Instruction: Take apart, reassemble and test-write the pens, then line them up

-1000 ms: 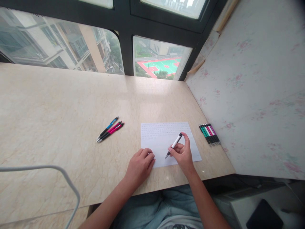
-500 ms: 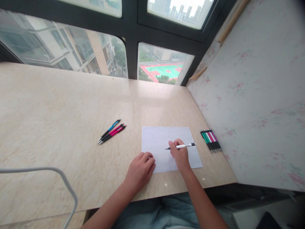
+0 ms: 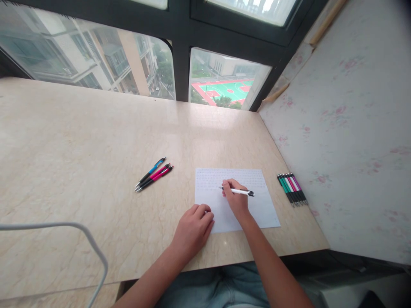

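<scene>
A white sheet of paper [image 3: 263, 214] with several lines of faint handwriting across its upper part lies on the desk. My right hand [image 3: 236, 199] is closed around a slim white-and-black pen [image 3: 240, 191], its tip pointing left at the paper just below the written lines. Whether the tip touches the sheet I cannot make out. My left hand [image 3: 194, 224] rests at the lower left corner of the sheet, fingers curled and together, with nothing visible in them.
Left of the paper lie a blue pen [image 3: 150, 173] and two pink pens [image 3: 157, 177]. A row of several coloured pens [image 3: 291, 189] sits by the wall on the right. A grey cable [image 3: 93, 244] arches at the lower left. Windows [image 3: 224, 81] stand behind the desk [image 3: 80, 162].
My right hand has moved up and left on the sheet, bringing the pen tip near the written lines. My left hand stays at the corner. The view has shifted slightly.
</scene>
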